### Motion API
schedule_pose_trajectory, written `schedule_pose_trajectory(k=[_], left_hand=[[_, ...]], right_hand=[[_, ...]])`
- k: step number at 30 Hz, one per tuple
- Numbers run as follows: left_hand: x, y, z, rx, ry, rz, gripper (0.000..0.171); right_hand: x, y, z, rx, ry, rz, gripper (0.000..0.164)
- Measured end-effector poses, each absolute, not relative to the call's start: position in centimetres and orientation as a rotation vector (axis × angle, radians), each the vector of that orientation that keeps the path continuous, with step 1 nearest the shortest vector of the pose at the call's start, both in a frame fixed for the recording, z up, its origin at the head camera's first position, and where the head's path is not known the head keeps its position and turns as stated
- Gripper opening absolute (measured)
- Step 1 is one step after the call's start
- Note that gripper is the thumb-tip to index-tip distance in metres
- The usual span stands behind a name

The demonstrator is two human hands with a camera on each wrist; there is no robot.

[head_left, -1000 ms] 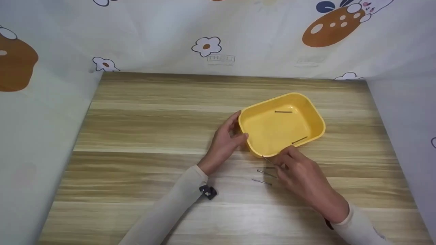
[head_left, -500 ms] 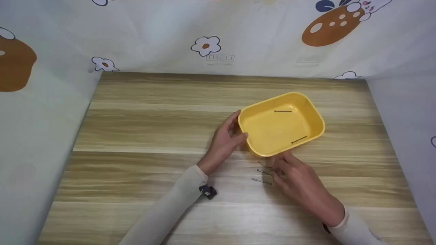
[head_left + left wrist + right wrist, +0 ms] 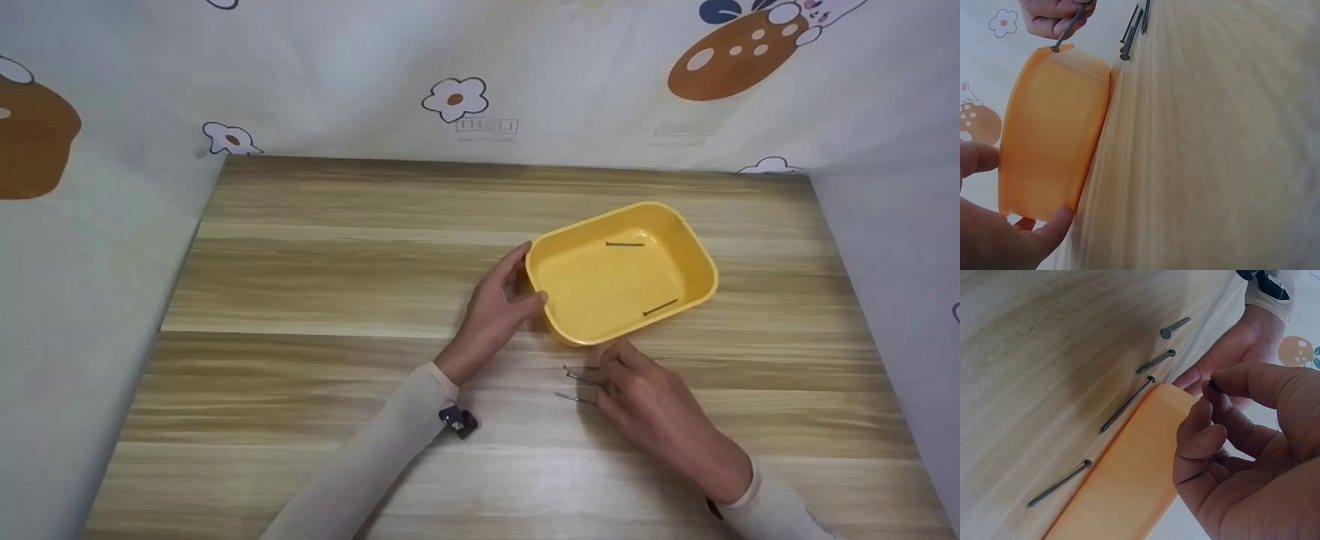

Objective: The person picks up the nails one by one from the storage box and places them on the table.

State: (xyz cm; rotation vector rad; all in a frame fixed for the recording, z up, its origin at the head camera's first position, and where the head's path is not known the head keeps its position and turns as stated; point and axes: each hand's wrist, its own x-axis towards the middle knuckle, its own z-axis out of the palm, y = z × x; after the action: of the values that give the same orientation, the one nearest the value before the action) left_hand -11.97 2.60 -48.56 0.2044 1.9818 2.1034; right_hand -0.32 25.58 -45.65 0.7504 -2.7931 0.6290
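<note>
The yellow plastic bin stands on the table, two nails lying inside. My left hand holds the bin's left end; in the left wrist view its thumb and fingers spread around that end. Just in front of the bin, my right hand pinches a nail between thumb and fingers. In the right wrist view only a small tip of this nail shows at the fingertips. Several loose nails lie on the table beside the bin, close to the right hand, partly covered by it in the head view.
The wood-grain table reaches back to a pale patterned cloth, which also hangs along both sides. A small black device sits on the left wrist.
My right hand has drawn back from the bin's front rim, toward the near left, with the nail lowered beside the loose nails. The left hand and bin stay put.
</note>
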Motion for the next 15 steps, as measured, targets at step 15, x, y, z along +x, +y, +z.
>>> schedule_pose_trajectory(k=[15], left_hand=[[-11.9,2.6,-48.4,0.229,1.957,2.122,0.081]], right_hand=[[0.1,25.3,-46.7,0.814,-2.720,0.604,0.025]])
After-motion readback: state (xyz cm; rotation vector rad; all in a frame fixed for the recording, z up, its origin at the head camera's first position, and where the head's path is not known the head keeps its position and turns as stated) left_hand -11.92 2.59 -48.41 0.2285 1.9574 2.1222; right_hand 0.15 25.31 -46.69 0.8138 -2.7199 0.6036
